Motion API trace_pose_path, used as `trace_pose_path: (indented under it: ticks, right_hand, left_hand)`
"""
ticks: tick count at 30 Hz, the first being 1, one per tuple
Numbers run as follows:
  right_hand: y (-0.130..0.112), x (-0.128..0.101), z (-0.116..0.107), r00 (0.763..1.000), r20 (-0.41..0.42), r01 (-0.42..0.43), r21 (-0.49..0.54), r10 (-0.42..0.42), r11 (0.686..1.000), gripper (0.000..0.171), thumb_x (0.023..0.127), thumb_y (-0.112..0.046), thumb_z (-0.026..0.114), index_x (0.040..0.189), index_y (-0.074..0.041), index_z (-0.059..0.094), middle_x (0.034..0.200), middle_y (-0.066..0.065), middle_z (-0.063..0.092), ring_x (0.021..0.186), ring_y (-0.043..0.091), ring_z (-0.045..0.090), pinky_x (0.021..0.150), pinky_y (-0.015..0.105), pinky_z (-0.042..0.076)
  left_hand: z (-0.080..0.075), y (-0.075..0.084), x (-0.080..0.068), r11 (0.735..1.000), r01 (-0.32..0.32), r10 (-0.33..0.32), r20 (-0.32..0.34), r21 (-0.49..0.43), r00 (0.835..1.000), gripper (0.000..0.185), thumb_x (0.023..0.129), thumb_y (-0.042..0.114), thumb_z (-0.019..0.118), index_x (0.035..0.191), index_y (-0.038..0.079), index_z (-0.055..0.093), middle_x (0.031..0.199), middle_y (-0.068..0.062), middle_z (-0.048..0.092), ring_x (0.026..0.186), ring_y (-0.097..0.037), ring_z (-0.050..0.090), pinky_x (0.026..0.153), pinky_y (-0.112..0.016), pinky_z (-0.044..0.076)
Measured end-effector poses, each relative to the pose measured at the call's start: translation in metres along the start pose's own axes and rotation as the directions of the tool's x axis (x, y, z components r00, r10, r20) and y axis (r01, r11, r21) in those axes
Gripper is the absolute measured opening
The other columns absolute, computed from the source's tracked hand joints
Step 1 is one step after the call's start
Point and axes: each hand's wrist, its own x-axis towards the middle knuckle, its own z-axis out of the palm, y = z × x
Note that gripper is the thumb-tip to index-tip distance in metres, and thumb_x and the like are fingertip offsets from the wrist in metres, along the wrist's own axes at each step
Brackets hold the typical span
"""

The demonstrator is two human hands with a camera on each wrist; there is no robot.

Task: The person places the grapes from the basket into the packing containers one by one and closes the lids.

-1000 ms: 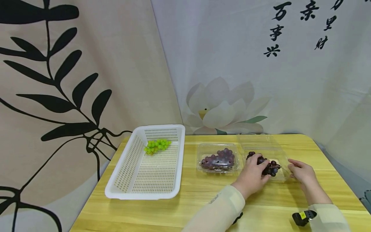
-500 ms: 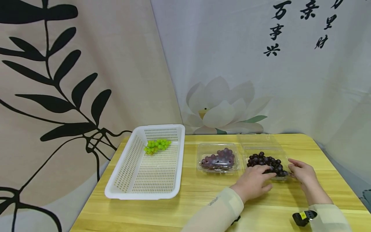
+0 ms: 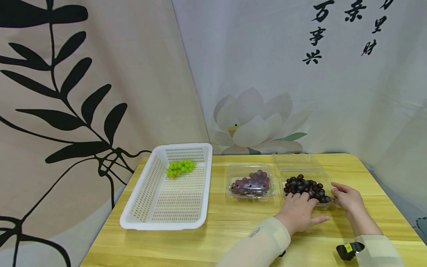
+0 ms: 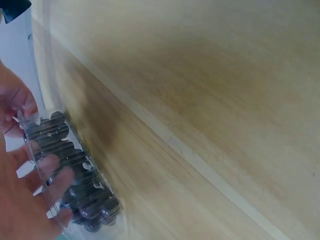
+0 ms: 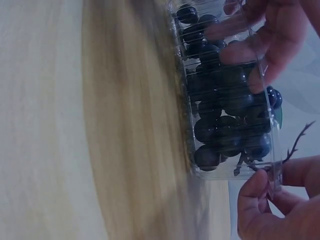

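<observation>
On the right of the wooden table (image 3: 233, 230) stands an open clear plastic box (image 3: 328, 183) holding a bunch of dark grapes (image 3: 305, 187). In the head view the left hand (image 3: 300, 213) lies at the box's near left edge with its fingers spread and fairly straight, the tips at the grapes. The left wrist view adds that those fingers (image 4: 52, 167) press against the clear wall of the box, gripping nothing. The right hand (image 3: 347, 200) sits at the near right corner of the box. The head view leaves its grip unclear; the right wrist view shows thumb and fingertip (image 5: 257, 187) pinching the box's thin rim, just beside a bare grape stem (image 5: 297, 145), which the head view is too small to show. That wrist view is blurred, so the pinch may take in the stem as well.

Just left of this box is a closed clear box of purple grapes (image 3: 251, 182). Farther left lies a white slotted basket (image 3: 140, 218) with a small bunch of green grapes (image 3: 180, 167) at its far end.
</observation>
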Motion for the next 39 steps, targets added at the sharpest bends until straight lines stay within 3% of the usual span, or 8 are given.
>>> trace_pose_path:
  ticks: [5, 12, 17, 19, 24, 30, 34, 39]
  right_hand:
    - [0.009, 0.007, 0.002, 1.000, -0.011, 0.008, -0.016, -0.008, 1.000, 0.059, 0.097, -0.039, 0.047, 0.144, -0.006, 0.039, 0.106, -0.007, 0.053, 0.080, -0.004, 0.052, 0.062, 0.021, 0.052]
    - [-0.028, -0.022, 0.001, 1.000, -0.006, -0.021, -0.029, 0.021, 0.999, 0.054, 0.098, -0.027, 0.047, 0.143, 0.002, 0.036, 0.110, 0.006, 0.055, 0.075, -0.004, 0.050, 0.059, 0.023, 0.051]
    - [-0.036, -0.027, 0.001, 0.999, -0.004, -0.032, -0.032, 0.032, 0.999, 0.054, 0.098, -0.027, 0.048, 0.143, 0.001, 0.037, 0.094, -0.012, 0.055, 0.073, -0.006, 0.050, 0.060, 0.028, 0.053]
    - [-0.035, -0.026, 0.001, 0.999, -0.004, -0.034, -0.023, 0.034, 0.999, 0.055, 0.097, -0.027, 0.049, 0.143, 0.001, 0.037, 0.092, -0.016, 0.053, 0.074, -0.006, 0.051, 0.060, 0.028, 0.053]
    - [-0.033, -0.026, 0.002, 1.000, -0.013, -0.027, 0.002, 0.027, 1.000, 0.053, 0.097, -0.025, 0.050, 0.142, 0.002, 0.039, 0.102, -0.002, 0.055, 0.076, -0.003, 0.050, 0.060, 0.024, 0.052]
    - [-0.032, -0.025, 0.000, 0.999, -0.003, -0.036, -0.004, 0.036, 0.999, 0.054, 0.097, -0.024, 0.049, 0.143, 0.002, 0.036, 0.091, -0.016, 0.053, 0.074, -0.008, 0.050, 0.060, 0.026, 0.053]
    - [-0.033, -0.026, 0.001, 0.999, -0.009, -0.046, 0.005, 0.046, 0.999, 0.052, 0.098, -0.023, 0.049, 0.143, 0.000, 0.037, 0.099, -0.007, 0.055, 0.076, -0.005, 0.051, 0.060, 0.027, 0.052]
    - [-0.028, -0.021, 0.001, 0.998, -0.016, -0.058, 0.015, 0.058, 0.998, 0.050, 0.097, -0.026, 0.051, 0.142, -0.006, 0.042, 0.100, -0.007, 0.055, 0.078, -0.002, 0.051, 0.057, 0.025, 0.051]
  left_hand:
    - [0.002, 0.000, 0.003, 0.999, 0.043, -0.044, 0.015, 0.026, 0.999, 0.072, 0.082, 0.081, 0.016, 0.136, 0.041, 0.041, 0.138, 0.021, 0.043, 0.130, -0.005, 0.039, 0.114, -0.034, 0.028]
    - [0.003, -0.003, 0.005, 0.999, 0.032, -0.033, 0.073, 0.019, 0.997, 0.069, 0.083, 0.080, 0.013, 0.140, 0.047, 0.032, 0.144, 0.027, 0.035, 0.136, -0.001, 0.033, 0.116, -0.035, 0.023]
    - [0.000, -0.006, 0.004, 1.000, 0.021, -0.022, 0.080, 0.011, 0.997, 0.068, 0.083, 0.079, 0.014, 0.141, 0.048, 0.029, 0.146, 0.026, 0.032, 0.137, -0.002, 0.030, 0.117, -0.035, 0.022]
    - [-0.001, -0.009, 0.002, 1.000, 0.005, -0.006, 0.058, 0.012, 0.998, 0.066, 0.084, 0.078, 0.015, 0.141, 0.047, 0.031, 0.145, 0.024, 0.035, 0.136, -0.003, 0.032, 0.116, -0.035, 0.024]
    - [-0.008, -0.018, -0.004, 0.999, -0.049, 0.049, -0.023, 0.018, 0.999, 0.057, 0.091, 0.070, 0.022, 0.139, 0.045, 0.038, 0.141, 0.022, 0.040, 0.131, -0.004, 0.038, 0.111, -0.031, 0.032]
    - [-0.028, -0.033, -0.010, 0.995, -0.093, 0.098, -0.131, 0.039, 0.987, 0.044, 0.097, 0.058, 0.032, 0.136, 0.043, 0.044, 0.135, 0.020, 0.047, 0.122, -0.001, 0.046, 0.102, -0.020, 0.042]
    - [-0.047, -0.047, -0.019, 0.993, -0.120, 0.119, -0.196, 0.008, 0.973, 0.039, 0.097, 0.050, 0.041, 0.134, 0.040, 0.048, 0.128, 0.018, 0.052, 0.107, 0.002, 0.054, 0.083, -0.015, 0.049]
    - [-0.071, -0.066, -0.031, 0.989, -0.143, 0.131, -0.219, -0.040, 0.967, 0.037, 0.097, 0.044, 0.045, 0.133, 0.038, 0.049, 0.127, 0.016, 0.053, 0.095, 0.004, 0.058, 0.058, -0.012, 0.045]
